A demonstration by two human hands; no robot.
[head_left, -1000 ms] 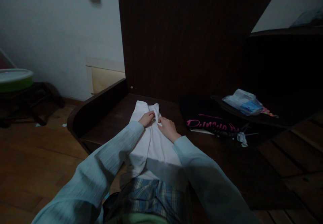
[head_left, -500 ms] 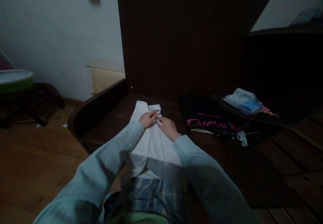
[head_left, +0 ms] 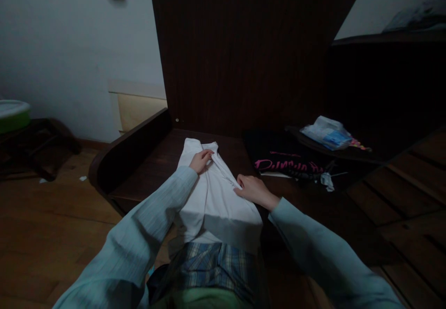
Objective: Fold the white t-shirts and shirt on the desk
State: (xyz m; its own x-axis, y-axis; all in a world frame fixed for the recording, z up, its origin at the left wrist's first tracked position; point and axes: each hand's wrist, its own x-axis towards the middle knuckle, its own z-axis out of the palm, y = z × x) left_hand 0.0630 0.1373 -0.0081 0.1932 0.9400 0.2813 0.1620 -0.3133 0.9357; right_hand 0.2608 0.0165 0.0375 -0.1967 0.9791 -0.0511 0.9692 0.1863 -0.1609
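A white cloth garment (head_left: 218, 202), long and folded lengthwise, lies over the dark wooden bench and reaches down to my lap; its exact kind cannot be made out. Near its far end, my left hand (head_left: 201, 161) grips the fabric close to the right edge. Lower down that edge, my right hand (head_left: 253, 190) pinches the cloth between thumb and fingers. The edge runs fairly straight between the two hands, with a fold line beside it. Blue plaid cloth (head_left: 216, 265) shows beneath the near end.
To the right on the bench (head_left: 146, 174) lie a black bag (head_left: 272, 148) with pink lettering and a clear-and-blue plastic packet (head_left: 327, 133). A raised armrest (head_left: 128, 146) bounds the left side. A green basin (head_left: 14, 116) sits on a dark stool at far left.
My right hand has slid down and right along the garment's edge, away from my left hand. My left hand stays near the far end. The whole view has shifted slightly.
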